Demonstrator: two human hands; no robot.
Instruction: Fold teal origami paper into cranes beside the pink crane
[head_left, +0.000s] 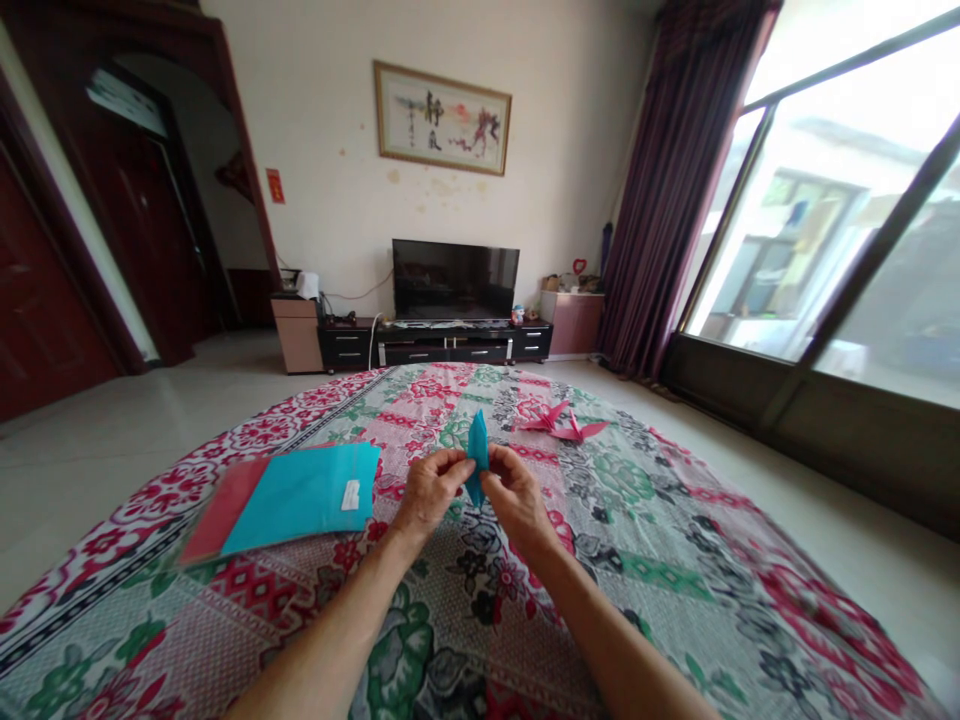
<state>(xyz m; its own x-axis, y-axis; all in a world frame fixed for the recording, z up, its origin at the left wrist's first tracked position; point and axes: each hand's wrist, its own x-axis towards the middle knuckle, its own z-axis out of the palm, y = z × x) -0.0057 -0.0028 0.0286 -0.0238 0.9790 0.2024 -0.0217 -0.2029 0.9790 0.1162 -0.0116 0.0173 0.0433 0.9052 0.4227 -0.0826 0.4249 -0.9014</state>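
Observation:
A narrow, pointed piece of folded blue paper point(478, 436) stands upright between my hands, above the middle of the table. My left hand point(433, 490) pinches its left side between thumb and fingers. On the right side, my right hand point(517, 497) grips it the same way, thumb towards me. Both hands are closed on the paper, and its lower tip shows below the thumbs. Beyond my right hand lie pink folded paper cranes point(576, 430), close together on the cloth.
Left of my hands is a clear packet of blue and red paper sheets point(300, 500) with a small white label. A patterned cloth point(420, 650) covers the round table. Farther off stand a television point(456, 280) on a low cabinet and a window with a dark curtain point(652, 200).

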